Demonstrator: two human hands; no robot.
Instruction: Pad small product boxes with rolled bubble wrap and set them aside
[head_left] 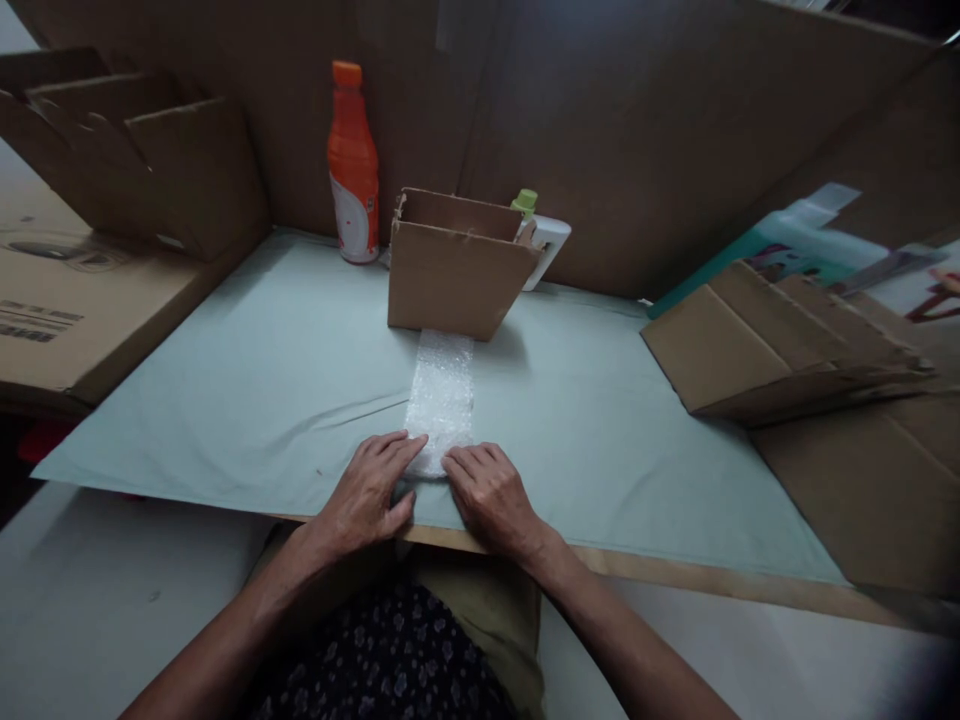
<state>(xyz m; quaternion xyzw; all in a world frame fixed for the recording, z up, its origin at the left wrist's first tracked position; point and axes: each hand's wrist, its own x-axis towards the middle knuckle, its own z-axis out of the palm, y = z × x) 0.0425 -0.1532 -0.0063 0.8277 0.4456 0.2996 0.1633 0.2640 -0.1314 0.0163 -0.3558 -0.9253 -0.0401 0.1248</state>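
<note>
A person seated at a cloth-covered table presses both hands to the near end of a strip of bubble wrap (441,380). The work looks to be at a middle stage: the strip is already laid out lengthwise on the pale green cloth (577,410), while attention appears centred on its near edge, close to the front of the table. The farther stretch lies flat with no hand on it — seemingly still to be handled — and no fastening can be made out along its length. Whether anything lies inside the wrap cannot be told.

The left hand (377,478) is loosely spread, fingertips resting on the strip's near left corner and thumb held apart, with nothing visible in its grasp. The right hand (491,490) bends its fingers close together at the near right corner; whether it pinches the plastic or merely presses it, the view does not show.

The bubble wrap itself is clear and whitish, a narrow, glinting band with a finely bumpy surface. Its far end meets the base of an open cardboard box (456,278) — whether it runs underneath is unclear. An orange bottle (354,165) stands to the box's left, and a white container (551,245) shows partly behind it.
</note>
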